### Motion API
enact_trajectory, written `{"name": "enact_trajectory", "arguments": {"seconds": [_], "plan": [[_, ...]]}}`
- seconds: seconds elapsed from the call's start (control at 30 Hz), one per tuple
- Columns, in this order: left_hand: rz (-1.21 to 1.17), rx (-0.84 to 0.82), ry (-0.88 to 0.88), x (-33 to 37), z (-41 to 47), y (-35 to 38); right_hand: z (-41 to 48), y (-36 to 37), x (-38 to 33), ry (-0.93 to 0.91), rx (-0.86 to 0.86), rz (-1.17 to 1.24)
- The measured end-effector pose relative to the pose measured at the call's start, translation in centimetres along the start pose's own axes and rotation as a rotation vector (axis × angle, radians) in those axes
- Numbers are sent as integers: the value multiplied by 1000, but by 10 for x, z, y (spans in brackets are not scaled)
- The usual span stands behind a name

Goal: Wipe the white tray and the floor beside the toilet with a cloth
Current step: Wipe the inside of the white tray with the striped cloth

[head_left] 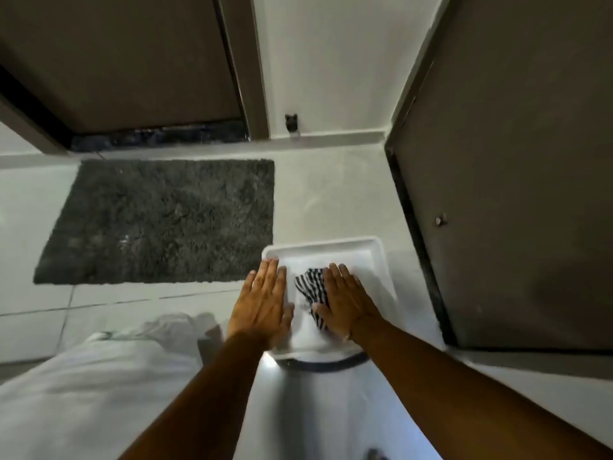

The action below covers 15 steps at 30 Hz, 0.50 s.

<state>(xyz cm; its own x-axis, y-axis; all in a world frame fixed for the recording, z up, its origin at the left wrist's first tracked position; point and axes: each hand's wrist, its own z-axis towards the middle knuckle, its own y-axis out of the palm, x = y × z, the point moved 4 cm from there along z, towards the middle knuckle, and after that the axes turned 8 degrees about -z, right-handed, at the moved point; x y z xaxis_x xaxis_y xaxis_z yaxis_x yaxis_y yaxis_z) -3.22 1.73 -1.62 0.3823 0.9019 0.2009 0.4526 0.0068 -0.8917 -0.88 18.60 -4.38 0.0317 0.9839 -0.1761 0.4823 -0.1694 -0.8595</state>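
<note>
A white rectangular tray [335,250] rests on top of a round metal bin [318,393] in front of me. My left hand [263,303] lies flat, fingers together, on the tray's left rim. A dark cloth with white stripes [310,283] lies inside the tray. My right hand [345,302] presses flat on the cloth, covering its right part. No toilet is in view.
A dark grey shaggy mat [159,220] lies on the pale tiled floor [331,194] to the left. One brown door [517,180] stands close on the right, another [126,61] at the back left. My white-clothed leg [99,386] fills the lower left.
</note>
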Motion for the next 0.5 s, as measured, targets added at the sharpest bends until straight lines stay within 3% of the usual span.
{"name": "enact_trajectory", "arguments": {"seconds": [0.13,0.33,0.5], "plan": [[43,20,15,-11,22,44,23,56,-2,17,-84,11],[56,59,49,-23,36,64,34,82,8,27,104,102],[103,62,74,-19,33,57,32,69,15,-11,145,74]]}}
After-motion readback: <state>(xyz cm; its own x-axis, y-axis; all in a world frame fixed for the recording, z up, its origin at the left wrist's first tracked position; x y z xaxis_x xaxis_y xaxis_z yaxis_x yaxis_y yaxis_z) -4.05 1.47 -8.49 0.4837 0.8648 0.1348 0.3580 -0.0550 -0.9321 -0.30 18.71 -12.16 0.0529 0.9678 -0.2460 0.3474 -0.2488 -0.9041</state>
